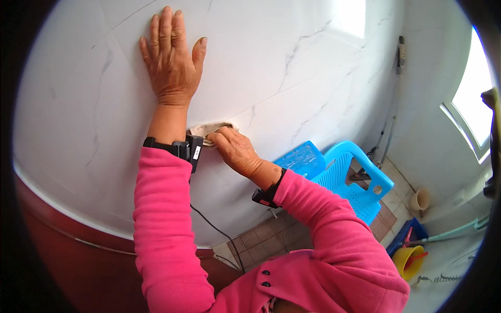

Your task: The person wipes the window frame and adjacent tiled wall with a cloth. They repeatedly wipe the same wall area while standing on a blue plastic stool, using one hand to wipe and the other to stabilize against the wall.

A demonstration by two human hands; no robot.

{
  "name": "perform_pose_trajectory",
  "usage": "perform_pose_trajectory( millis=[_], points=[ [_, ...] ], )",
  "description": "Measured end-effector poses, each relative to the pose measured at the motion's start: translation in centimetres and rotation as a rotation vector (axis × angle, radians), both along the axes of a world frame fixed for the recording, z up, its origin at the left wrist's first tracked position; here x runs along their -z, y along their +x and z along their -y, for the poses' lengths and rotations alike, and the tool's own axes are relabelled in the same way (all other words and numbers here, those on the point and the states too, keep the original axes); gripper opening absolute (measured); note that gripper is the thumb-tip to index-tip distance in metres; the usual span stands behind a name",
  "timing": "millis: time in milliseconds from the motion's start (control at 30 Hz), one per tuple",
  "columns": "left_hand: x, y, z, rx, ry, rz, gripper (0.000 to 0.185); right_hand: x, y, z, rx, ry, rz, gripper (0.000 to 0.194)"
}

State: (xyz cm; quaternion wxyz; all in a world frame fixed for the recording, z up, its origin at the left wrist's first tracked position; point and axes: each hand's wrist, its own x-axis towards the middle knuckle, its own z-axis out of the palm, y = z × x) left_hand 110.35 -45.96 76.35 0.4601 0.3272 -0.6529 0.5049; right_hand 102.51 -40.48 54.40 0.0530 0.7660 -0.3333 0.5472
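Note:
Pressed palm-down against a white marble-patterned wall (250, 70) is my left hand (172, 58), its fingers pointing up and the thumb spread away. It holds nothing. Lower and to the right, my right hand (236, 150) grips a beige cloth (209, 129) and presses it to the same wall. Part of the cloth is hidden under the fingers and behind my left wrist. Each wrist wears a strapped black device, the left one (193, 152) and the right one (268, 196). A black cable (215, 227) hangs down from the left side.
A blue plastic chair (348, 187) stands right of my forearm, beside a blue plastic object (301, 158). Long poles (391, 113) lean in the corner. Near a window (469, 94) are a small beige pot (420, 198) and a yellow bucket (407, 262). A dark red surface (78, 266) lies lower left.

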Motion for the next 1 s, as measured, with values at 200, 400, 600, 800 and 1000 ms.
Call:
perform_pose_trajectory(
  millis=[200,400,600,800,1000],
  points=[
    [0.3,0.7,0.4,-0.023,0.005,-0.016,0.064,-0.7,-4.0,1.4,0.069,-0.074,0.021,0.026],
    [0.1,0.1,-0.3,-0.038,0.010,0.012,0.066,1.2,-22.6,9.1,0.549,-0.204,0.586,0.023],
    [0.4,0.8,0.9,-0.034,-0.047,0.061,0.071,4.9,-40.2,12.5,0.913,0.274,0.783,0.022],
    [0.3,-1.7,2.1,0.172,0.046,0.031,0.080,3.8,-40.7,10.2,0.086,0.375,1.230,0.018],
    [0.9,-3.6,1.4,0.229,0.253,-0.017,0.077,-4.5,-37.6,9.8,0.604,-0.179,0.615,0.048]
  ],
)
